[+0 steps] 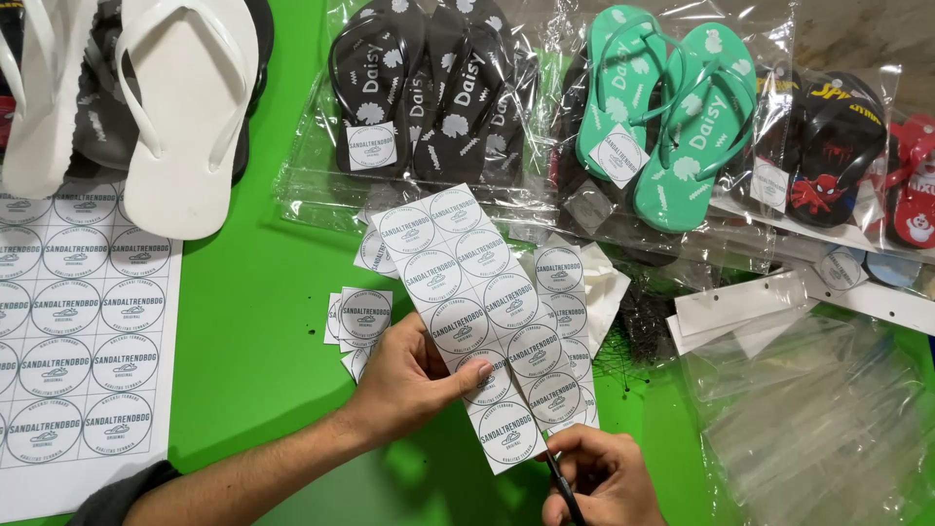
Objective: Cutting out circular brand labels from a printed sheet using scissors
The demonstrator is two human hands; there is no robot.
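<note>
The left hand [404,380] pinches a strip of round stickers [467,302] between thumb and fingers, the strip rising up and rightward above it. The right hand [599,477] (low at the frame's edge) is closed around black scissors [563,492], just beneath the strip's lower end.

- Strip of round white labels [477,312], pinched in the left grip [409,380], just above the right grip [594,477].
- Cut square labels [355,321], just left of the left grip.
- Full label sheet [78,321], far left.
- Clear bags of sandals [438,107], beyond both grips.
</note>
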